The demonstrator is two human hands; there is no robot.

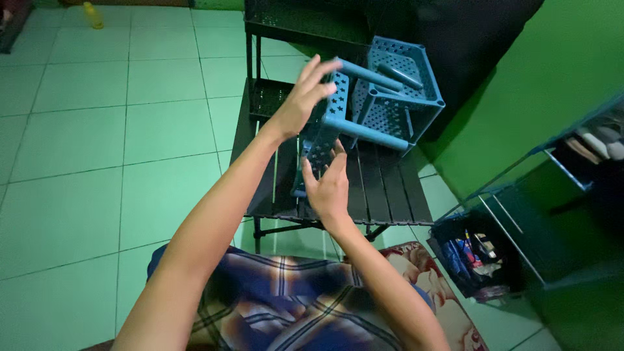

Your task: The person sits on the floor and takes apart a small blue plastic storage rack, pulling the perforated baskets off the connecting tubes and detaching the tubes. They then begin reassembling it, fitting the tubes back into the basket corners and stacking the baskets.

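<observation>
Head view: a blue plastic rack (383, 97) lies tipped on its side on the dark slatted bench (383, 188), with one loose perforated shelf panel (323, 133) standing on edge between the hands, its long axis running from the bench up and away. Left hand (304, 97) is open, fingers spread, palm against the panel's upper end. Right hand (328, 185) is nearer the body, fingers loosely open, touching the panel's lower end from below. Panels are stiff, star-punched; the legs are smooth round tubes. A storage bin (474, 260) sits on the floor to the right.
</observation>
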